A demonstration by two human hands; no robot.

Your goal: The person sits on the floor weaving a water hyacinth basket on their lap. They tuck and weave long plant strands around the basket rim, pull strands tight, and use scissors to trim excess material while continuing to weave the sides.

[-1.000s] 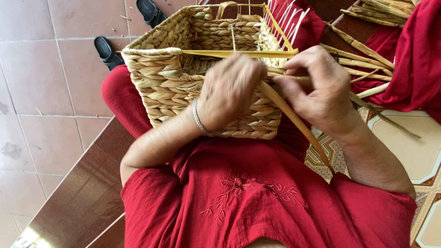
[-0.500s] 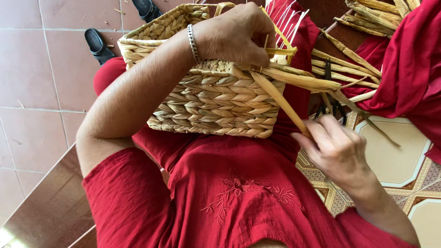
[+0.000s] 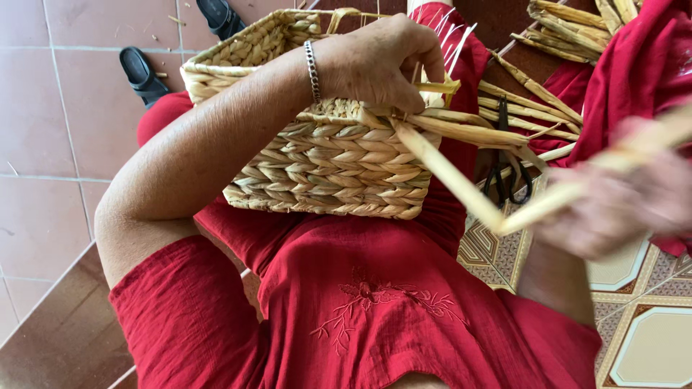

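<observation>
A woven straw basket [image 3: 324, 162] rests on my lap, its rim toward the top of the head view. My left hand [image 3: 378, 61] grips the basket's near rim, fingers curled over the edge where loose strands stick out. A silver bracelet sits on that wrist. My right hand [image 3: 620, 205], blurred by motion, is out to the right and holds a long pale straw strand [image 3: 461, 191] that runs back to the basket's rim and bends sharply near my hand.
Black scissors [image 3: 504, 173] lie on the patterned floor tiles right of the basket. A bundle of straw strands [image 3: 548, 29] lies at the upper right beside red cloth [image 3: 634, 72]. Two dark sandals [image 3: 140, 72] sit on the pink tiles at the upper left.
My left hand moved from the basket's side up onto its rim. My right hand pulled away to the right, drawing the straw strand out with it.
</observation>
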